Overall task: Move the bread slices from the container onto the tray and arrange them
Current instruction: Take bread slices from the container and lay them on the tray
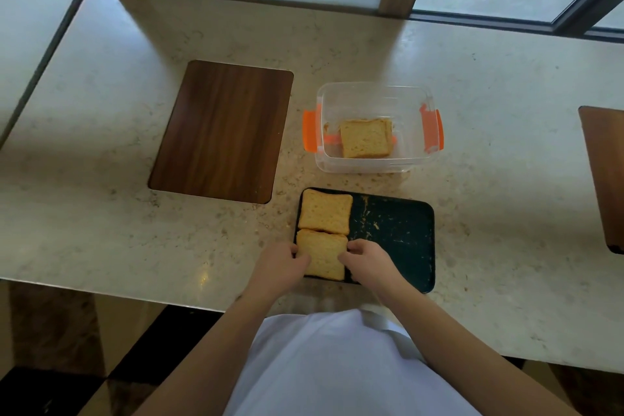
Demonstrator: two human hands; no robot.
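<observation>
Fingers of the left hand (282, 263) press the left edge of the near bread slice (322, 258), and fingers of the right hand (366, 258) pinch its right edge, so both hands are closed on that one slice from either side; it lies flat in the near-left corner of the dark tray (398, 233), its far edge touching the far bread slice (325, 211), which fills the far-left corner; the two make a column down the tray's left side, and the right part of the tray carries only crumbs.

The clear container (374, 94) with orange clips stands on the bench (506, 145) just beyond the tray, straight ahead of the hands and a little to the right; inside it the remaining bread (366, 138) lies flat, and a second edge showing at its far side suggests more than one slice stacked, though I cannot tell the count.

The next reach, as I judge it, runs forward over the tray; the right hand is the nearer; the free space for that bread is beside the column, on the right.
</observation>
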